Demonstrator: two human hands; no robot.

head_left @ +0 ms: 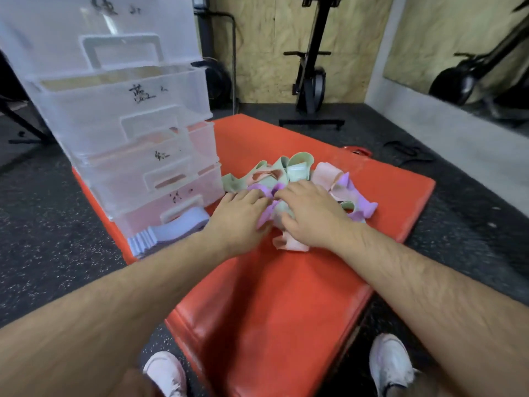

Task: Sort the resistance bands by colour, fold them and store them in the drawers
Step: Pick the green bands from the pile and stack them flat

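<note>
Task's thing: a loose heap of stretchy fabric resistance bands in pale green, pink and purple (297, 170), tangled together on the orange-red padded mat (286, 296), straight ahead of the person.
Left hand: the left hand (239, 213) lies palm down on the heap's near-left edge. Its fingertips are sunk in a purple band (264, 217), so I cannot tell whether they pinch it or only rest there.
Right hand: the right hand (309, 213) is flat on the middle of the heap, fingers spread and loose, pressing down and gripping nothing that shows.
Key relation: the heap lies under and just beyond both hands. The purple strands run right and away, towards the mat's far-right edge, and one pink loop (289, 243) pokes out on the near side between the wrists.
Storage: the tall translucent plastic drawer unit (128, 110) stands left of the heap. Its bottom drawer (174, 230) is pulled out beside the left forearm and holds a row of folded pale lilac bands.
Nearer hand: the left, both for the purple band and for the drawers.
Judgement: sorting seems early, as the heap is mixed. Freeing one colour probably means drawing it leftwards while the right hand pins the rest.
</note>
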